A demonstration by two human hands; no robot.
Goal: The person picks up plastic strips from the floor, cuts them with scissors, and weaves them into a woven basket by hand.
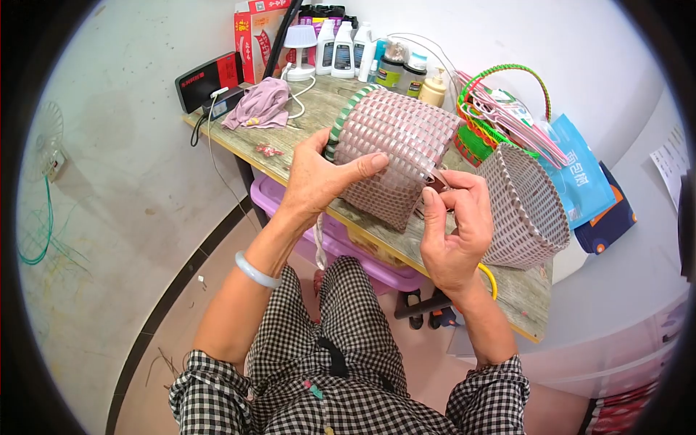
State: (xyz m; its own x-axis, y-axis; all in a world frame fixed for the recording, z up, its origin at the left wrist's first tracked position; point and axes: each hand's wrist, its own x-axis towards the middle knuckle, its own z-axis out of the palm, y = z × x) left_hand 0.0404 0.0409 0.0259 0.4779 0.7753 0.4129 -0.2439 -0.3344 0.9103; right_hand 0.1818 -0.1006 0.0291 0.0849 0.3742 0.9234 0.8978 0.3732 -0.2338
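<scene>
A woven pink and white basket lies on its side above the table's front edge, its green and white wrapped rim facing left. My left hand grips it near the rim, thumb stretched over the woven side. At the basket's right end, my right hand pinches a thin strip between thumb and forefinger. The strip's far end is hidden. A second woven basket lies to the right of my right hand, its opening toward the right.
The wooden table holds a white lamp, bottles, a pink cloth and a green and orange basket with pink hangers. Under it are purple drawers. A fan is on the left.
</scene>
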